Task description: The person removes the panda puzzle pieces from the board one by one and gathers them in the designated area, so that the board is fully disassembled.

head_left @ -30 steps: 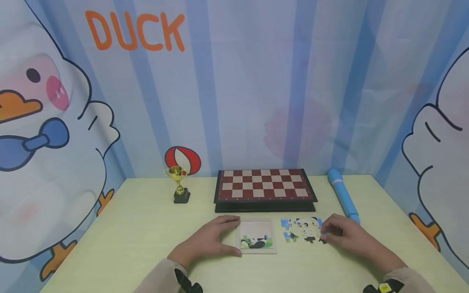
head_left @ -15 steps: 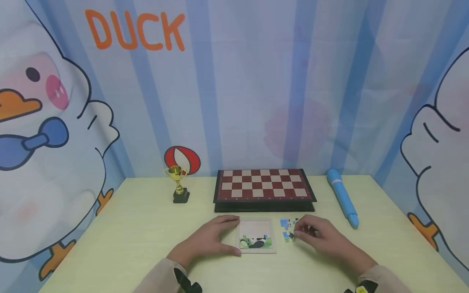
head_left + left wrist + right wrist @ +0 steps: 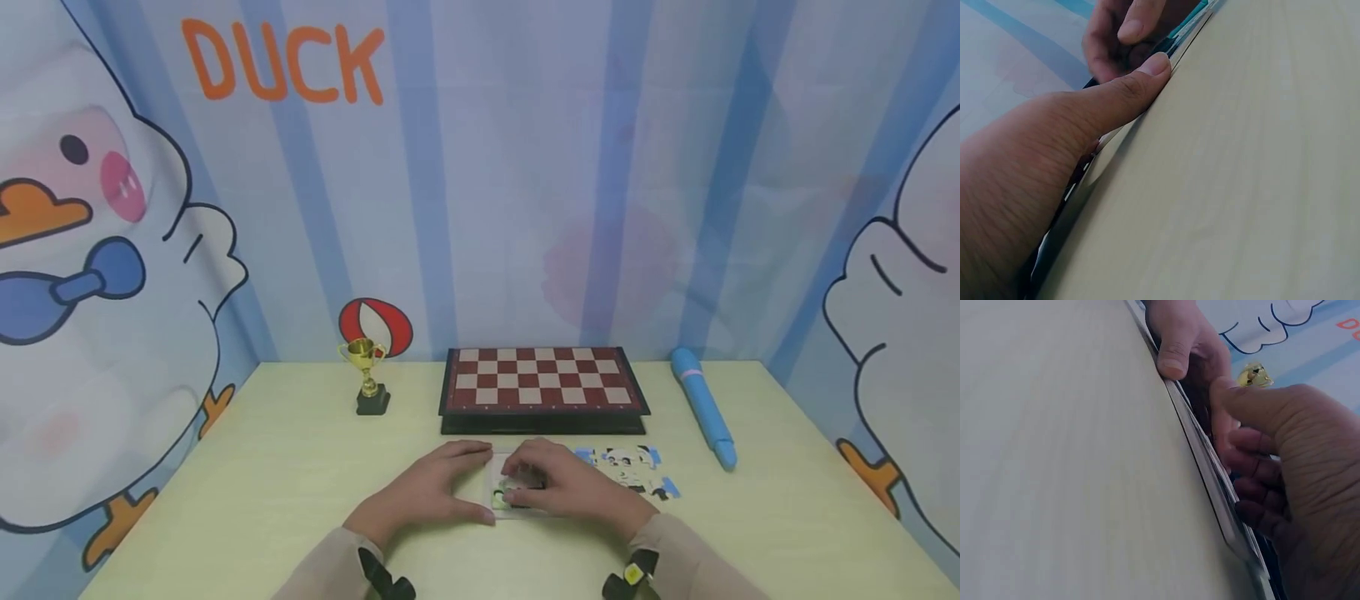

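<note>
A white-rimmed jigsaw frame (image 3: 519,515) lies flat near the table's front. My left hand (image 3: 420,492) holds its left side, thumb at the near corner and fingers at the far one. Over the frame's middle, my right hand (image 3: 570,486) has bent fingers, with thumb and index tips slightly apart. Whether a puzzle piece sits between them is hidden. Part of a green picture shows below its fingertips. To the right lie several loose panda puzzle pieces (image 3: 626,458), partly covered by my right hand. In the right wrist view, the right fingers (image 3: 1254,462) curl beside the frame's edge.
A chessboard box (image 3: 543,387) stands just behind the frame. A small gold trophy cup (image 3: 369,375) is at the back left, and a blue tube-shaped thing (image 3: 703,408) at the right. A printed curtain (image 3: 510,183) hangs behind the table (image 3: 285,467).
My right hand has moved left, from the right end of the loose pieces, across them, to above the frame. My left hand has stayed at the frame's left side.
</note>
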### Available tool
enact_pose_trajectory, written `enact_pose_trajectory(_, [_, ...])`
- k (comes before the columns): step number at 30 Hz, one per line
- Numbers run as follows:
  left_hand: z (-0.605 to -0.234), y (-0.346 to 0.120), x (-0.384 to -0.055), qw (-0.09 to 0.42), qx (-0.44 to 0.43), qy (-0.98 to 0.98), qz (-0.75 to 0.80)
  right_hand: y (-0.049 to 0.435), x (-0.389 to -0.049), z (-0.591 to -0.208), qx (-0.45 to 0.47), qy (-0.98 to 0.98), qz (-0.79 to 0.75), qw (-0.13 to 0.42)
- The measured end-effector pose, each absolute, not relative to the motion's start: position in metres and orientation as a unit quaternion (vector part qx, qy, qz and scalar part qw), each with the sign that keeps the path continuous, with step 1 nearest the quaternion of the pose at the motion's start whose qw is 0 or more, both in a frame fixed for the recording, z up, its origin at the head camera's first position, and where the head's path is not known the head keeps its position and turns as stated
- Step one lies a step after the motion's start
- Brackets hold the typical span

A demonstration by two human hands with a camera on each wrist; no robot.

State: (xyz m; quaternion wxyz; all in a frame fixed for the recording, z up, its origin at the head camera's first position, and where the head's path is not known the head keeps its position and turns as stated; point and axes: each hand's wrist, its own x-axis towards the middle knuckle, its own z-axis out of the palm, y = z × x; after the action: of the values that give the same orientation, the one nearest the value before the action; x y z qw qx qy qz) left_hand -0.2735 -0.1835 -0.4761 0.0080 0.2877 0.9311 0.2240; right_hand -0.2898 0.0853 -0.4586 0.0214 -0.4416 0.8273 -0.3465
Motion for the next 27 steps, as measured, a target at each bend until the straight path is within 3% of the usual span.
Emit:
enact_pose_trajectory(14, [-0.477, -0.183, -0.275, 0.010, 0.287, 0.933, 0.219, 0.074, -0.296, -0.462, -0.432, 0.843, -0.314, 0.060])
enact_pose_trajectory(27, [-0.478, -0.184, -0.274, 0.004, 0.291, 0.932, 0.218, 0.071, -0.296, -0.464, -0.418, 0.851, -0.312, 0.061])
